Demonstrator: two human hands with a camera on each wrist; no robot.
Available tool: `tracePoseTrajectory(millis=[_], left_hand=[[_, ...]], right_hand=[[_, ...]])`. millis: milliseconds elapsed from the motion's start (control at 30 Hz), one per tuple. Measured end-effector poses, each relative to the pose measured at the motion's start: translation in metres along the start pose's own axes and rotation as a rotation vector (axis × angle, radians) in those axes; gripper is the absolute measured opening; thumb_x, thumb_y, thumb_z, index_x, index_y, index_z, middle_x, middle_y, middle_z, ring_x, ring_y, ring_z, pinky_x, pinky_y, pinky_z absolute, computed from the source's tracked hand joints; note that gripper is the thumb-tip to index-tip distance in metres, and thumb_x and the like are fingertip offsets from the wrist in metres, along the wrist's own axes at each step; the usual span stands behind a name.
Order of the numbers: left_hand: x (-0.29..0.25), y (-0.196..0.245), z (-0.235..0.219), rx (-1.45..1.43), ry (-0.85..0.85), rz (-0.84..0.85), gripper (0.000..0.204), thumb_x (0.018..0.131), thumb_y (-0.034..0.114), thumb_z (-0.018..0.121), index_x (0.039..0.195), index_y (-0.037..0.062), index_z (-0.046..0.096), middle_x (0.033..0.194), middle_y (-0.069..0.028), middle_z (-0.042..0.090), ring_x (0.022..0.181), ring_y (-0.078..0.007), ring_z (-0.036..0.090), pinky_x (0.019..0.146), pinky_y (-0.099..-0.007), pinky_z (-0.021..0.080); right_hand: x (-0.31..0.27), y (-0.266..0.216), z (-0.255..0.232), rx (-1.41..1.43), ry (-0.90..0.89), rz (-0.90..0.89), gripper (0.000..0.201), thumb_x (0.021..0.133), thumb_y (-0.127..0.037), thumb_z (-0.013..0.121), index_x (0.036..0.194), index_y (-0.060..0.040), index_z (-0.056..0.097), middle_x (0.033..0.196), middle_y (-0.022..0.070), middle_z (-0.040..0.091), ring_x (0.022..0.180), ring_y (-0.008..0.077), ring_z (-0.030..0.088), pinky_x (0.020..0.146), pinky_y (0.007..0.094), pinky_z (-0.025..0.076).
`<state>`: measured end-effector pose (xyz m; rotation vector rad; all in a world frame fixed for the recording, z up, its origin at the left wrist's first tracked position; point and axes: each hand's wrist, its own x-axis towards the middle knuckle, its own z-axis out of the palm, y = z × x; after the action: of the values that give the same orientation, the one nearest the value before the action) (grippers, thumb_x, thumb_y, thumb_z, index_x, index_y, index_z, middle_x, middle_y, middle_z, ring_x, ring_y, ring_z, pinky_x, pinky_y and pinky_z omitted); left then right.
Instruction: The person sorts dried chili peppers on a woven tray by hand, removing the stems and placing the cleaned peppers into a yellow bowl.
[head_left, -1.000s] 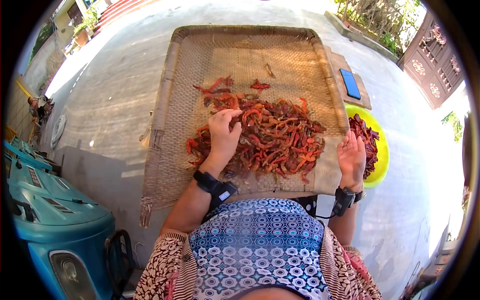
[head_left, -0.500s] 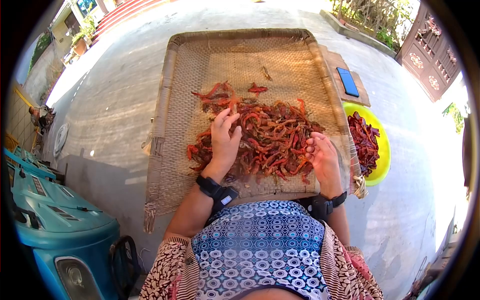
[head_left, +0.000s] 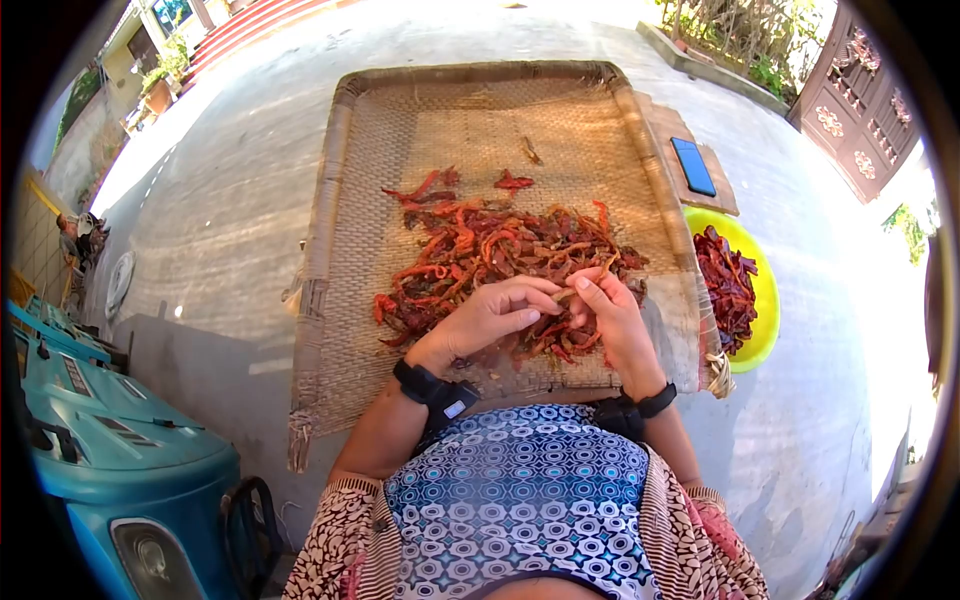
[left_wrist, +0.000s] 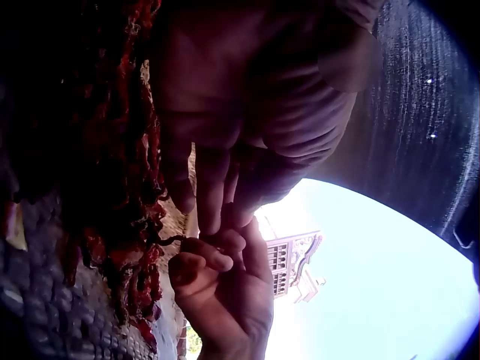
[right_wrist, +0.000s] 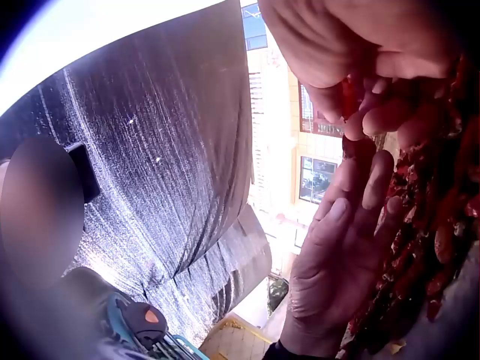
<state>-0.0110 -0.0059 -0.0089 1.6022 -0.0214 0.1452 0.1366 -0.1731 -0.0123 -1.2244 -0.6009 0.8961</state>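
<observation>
A heap of dried red chili peppers (head_left: 460, 250) lies on a woven bamboo tray (head_left: 400, 120). Over the heap's near side my two hands meet at the fingertips. My right hand (head_left: 620, 325) pinches a chili pepper (right_wrist: 349, 97), whose red side shows between thumb and fingers in the right wrist view. Coming from the left, my left hand (head_left: 490, 320) holds the pepper's other end between thumb and fingers. Most of this pepper is hidden by the fingers. A thin dark stem (left_wrist: 174, 239) sticks out beside the right fingers in the left wrist view.
A yellow-green basin (head_left: 765, 290) with dark red chili peppers stands right of the tray. A blue phone (head_left: 693, 167) lies on a board (head_left: 660, 125) beyond it. At the left is a teal vehicle (head_left: 130, 430). Two loose peppers lie beyond the heap.
My right hand came from beside the basin, open, to the heap's right side, then left to meet the other hand. My left hand moved right and nearer from the heap's left part.
</observation>
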Motion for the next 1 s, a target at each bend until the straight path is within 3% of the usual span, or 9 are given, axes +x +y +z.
tracePoseTrajectory(millis=[67,167,367,767,1000], left_hand=[[-0.001,-0.014,-0.002,-0.169,0.045,-0.060,0.016,0.096,0.011,0.058,0.108,0.0006,0.060,0.122,-0.0074,0.057,0.106,-0.0139,0.059,0.092,-0.0292,0.047],[0.000,-0.019,-0.001,-0.296,0.153,0.005,0.013,0.096,0.014,0.059,0.103,0.0029,0.056,0.110,-0.0062,0.061,0.096,-0.0120,0.062,0.084,-0.0276,0.051],[-0.001,-0.006,-0.001,-0.220,0.138,-0.078,0.015,0.097,0.017,0.058,0.105,0.0043,0.056,0.092,-0.0037,0.065,0.079,-0.0114,0.065,0.071,-0.0243,0.052],[-0.002,-0.005,-0.002,-0.266,0.183,-0.079,0.015,0.098,0.020,0.056,0.102,0.0055,0.058,0.080,-0.0006,0.060,0.069,-0.0085,0.059,0.064,-0.0225,0.048],[-0.001,-0.011,-0.008,-0.369,0.193,-0.056,0.013,0.098,0.017,0.057,0.105,0.0069,0.059,0.088,-0.0012,0.061,0.069,-0.0089,0.059,0.065,-0.0239,0.050]], right_hand=[[-0.004,-0.001,0.007,-0.023,0.008,0.006,0.020,0.098,-0.023,0.058,0.109,-0.0062,0.060,0.082,0.0005,0.062,0.071,0.0066,0.056,0.066,0.0196,0.046],[-0.010,-0.008,0.021,-0.047,-0.067,-0.003,0.019,0.097,-0.022,0.058,0.109,-0.0064,0.060,0.085,0.0009,0.064,0.073,0.0074,0.058,0.069,0.0204,0.047],[-0.008,0.000,0.022,-0.073,-0.181,-0.079,0.020,0.097,-0.019,0.058,0.112,-0.0054,0.059,0.091,0.0001,0.064,0.079,0.0064,0.058,0.073,0.0223,0.048],[-0.012,-0.005,0.022,-0.080,-0.054,-0.027,0.022,0.097,-0.019,0.058,0.114,-0.0066,0.061,0.089,-0.0007,0.063,0.075,0.0046,0.055,0.069,0.0207,0.047],[-0.011,0.000,0.015,0.082,0.021,0.072,0.020,0.096,-0.018,0.060,0.112,-0.0076,0.062,0.086,0.0002,0.064,0.072,0.0060,0.057,0.066,0.0213,0.048]])
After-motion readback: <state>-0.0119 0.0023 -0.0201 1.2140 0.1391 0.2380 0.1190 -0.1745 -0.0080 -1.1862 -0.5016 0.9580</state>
